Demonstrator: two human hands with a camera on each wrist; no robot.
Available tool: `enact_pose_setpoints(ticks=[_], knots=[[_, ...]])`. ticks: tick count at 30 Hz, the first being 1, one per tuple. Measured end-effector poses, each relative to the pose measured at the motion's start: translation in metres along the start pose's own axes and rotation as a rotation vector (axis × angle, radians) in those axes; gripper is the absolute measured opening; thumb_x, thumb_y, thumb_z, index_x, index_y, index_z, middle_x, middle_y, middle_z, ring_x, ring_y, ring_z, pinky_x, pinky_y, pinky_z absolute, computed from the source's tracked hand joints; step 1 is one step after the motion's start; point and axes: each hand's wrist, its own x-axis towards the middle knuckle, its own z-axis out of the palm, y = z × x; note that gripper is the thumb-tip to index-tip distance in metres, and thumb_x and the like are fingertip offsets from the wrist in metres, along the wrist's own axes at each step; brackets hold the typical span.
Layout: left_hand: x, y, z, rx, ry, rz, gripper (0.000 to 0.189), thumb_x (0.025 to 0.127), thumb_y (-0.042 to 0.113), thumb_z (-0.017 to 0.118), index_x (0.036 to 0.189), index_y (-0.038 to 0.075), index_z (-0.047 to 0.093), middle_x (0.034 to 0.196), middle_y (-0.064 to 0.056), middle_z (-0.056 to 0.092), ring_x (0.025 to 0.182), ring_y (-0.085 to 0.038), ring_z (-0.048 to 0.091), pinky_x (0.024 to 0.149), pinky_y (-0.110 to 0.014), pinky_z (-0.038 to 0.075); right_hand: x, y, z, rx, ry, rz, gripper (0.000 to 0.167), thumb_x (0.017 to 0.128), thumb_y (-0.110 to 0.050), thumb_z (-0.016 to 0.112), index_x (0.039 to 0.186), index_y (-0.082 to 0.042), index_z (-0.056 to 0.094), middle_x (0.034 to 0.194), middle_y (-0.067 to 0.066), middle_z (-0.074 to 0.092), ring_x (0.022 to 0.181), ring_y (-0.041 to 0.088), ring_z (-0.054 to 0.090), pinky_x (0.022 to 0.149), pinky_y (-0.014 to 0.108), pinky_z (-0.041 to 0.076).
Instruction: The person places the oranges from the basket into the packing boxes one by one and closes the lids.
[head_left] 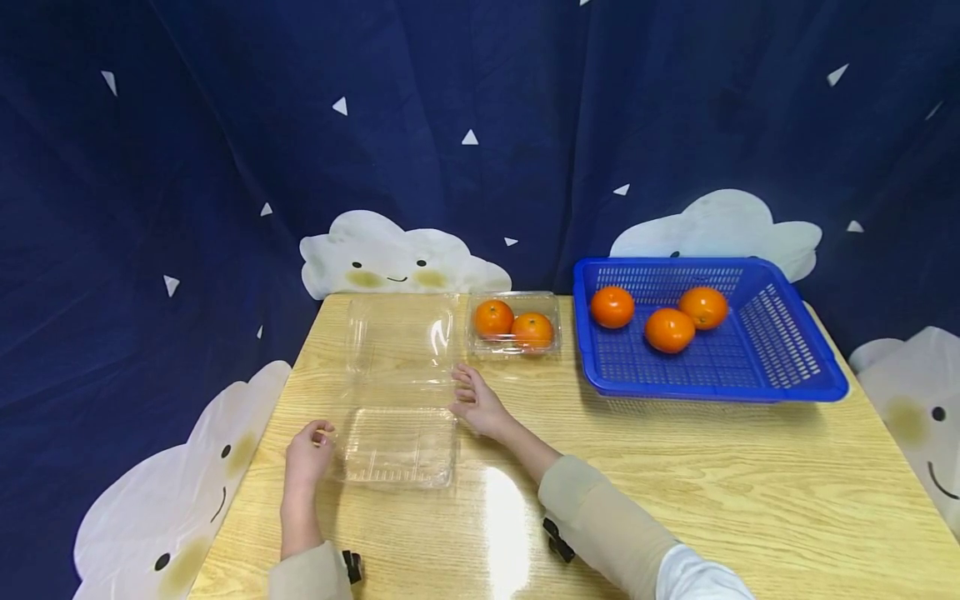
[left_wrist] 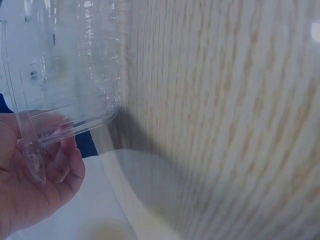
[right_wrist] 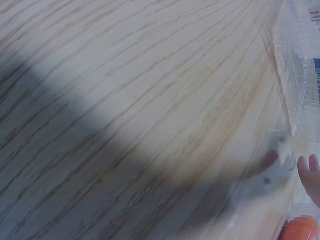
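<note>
An unfolded clear plastic clamshell box point(head_left: 401, 446) lies on the table, its lid point(head_left: 401, 342) laid back toward the curtain. Beside the box's left edge is my left hand point(head_left: 309, 454), fingers loosely bent. In the left wrist view a clear corner of the box overlaps that hand point(left_wrist: 40, 175); no firm grip shows. My right hand point(head_left: 480, 404) reaches to the right side of the clamshell near its fold, fingers apart. Only fingertips of the right hand point(right_wrist: 311, 175) appear in the right wrist view, and whether they touch the plastic is unclear.
A smaller clear box point(head_left: 514, 350) behind my right hand holds two oranges point(head_left: 532, 330). At the right, a blue plastic basket point(head_left: 712, 390) contains three oranges point(head_left: 670, 331). The wooden table point(head_left: 675, 467) ends at a dark blue curtain point(head_left: 450, 183).
</note>
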Motion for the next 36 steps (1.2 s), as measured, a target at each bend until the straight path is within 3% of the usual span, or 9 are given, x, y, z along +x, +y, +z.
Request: enact_pose_setpoints(ticks=[9,15,20,31,36], knots=[[-0.001,0.010,0.008,-0.007,-0.070,0.007,0.027,0.083,-0.003,0.044,0.108,-0.007,0.054,0.084,-0.015,0.051,0.061,-0.013,0.045,0.048,-0.023,0.036,-0.006,0.001,-0.015,-0.035,0.010,-0.018,0.071,0.084,0.005,0.058,0.143,-0.005,0.019,0.142,0.020,0.032,0.122,0.041,0.040,0.098,0.045,0.037],[-0.002,0.017,0.013,0.010,-0.093,0.042,0.026,0.084,-0.003,0.044,0.108,-0.007,0.054,0.083,-0.015,0.052,0.058,-0.014,0.045,0.047,-0.023,0.036,-0.019,-0.018,-0.027,-0.007,-0.027,-0.038,0.069,0.084,0.009,0.053,0.142,0.003,0.016,0.141,0.030,0.025,0.121,0.049,0.035,0.098,0.053,0.033],[-0.003,0.019,0.018,0.049,-0.097,0.076,0.026,0.084,-0.001,0.046,0.108,-0.005,0.055,0.084,-0.017,0.055,0.061,-0.016,0.048,0.049,-0.025,0.037,-0.027,-0.029,-0.034,-0.054,-0.039,-0.017,0.070,0.086,0.007,0.053,0.143,0.004,0.012,0.142,0.030,0.024,0.123,0.048,0.034,0.099,0.052,0.033],[-0.004,0.024,0.027,0.072,-0.105,0.146,0.024,0.084,0.004,0.054,0.107,-0.003,0.056,0.076,-0.009,0.053,0.061,-0.015,0.048,0.051,-0.028,0.037,-0.020,0.002,-0.044,-0.080,0.059,-0.014,0.070,0.084,0.006,0.056,0.143,-0.004,0.021,0.141,0.021,0.032,0.121,0.040,0.042,0.098,0.043,0.038],[-0.002,0.023,0.033,0.106,-0.111,0.190,0.021,0.085,0.005,0.055,0.105,-0.002,0.057,0.075,-0.007,0.052,0.060,-0.015,0.046,0.053,-0.028,0.037,-0.031,-0.019,-0.051,-0.049,0.010,-0.031,0.069,0.085,0.008,0.054,0.143,0.003,0.016,0.142,0.026,0.028,0.123,0.046,0.036,0.100,0.050,0.033]])
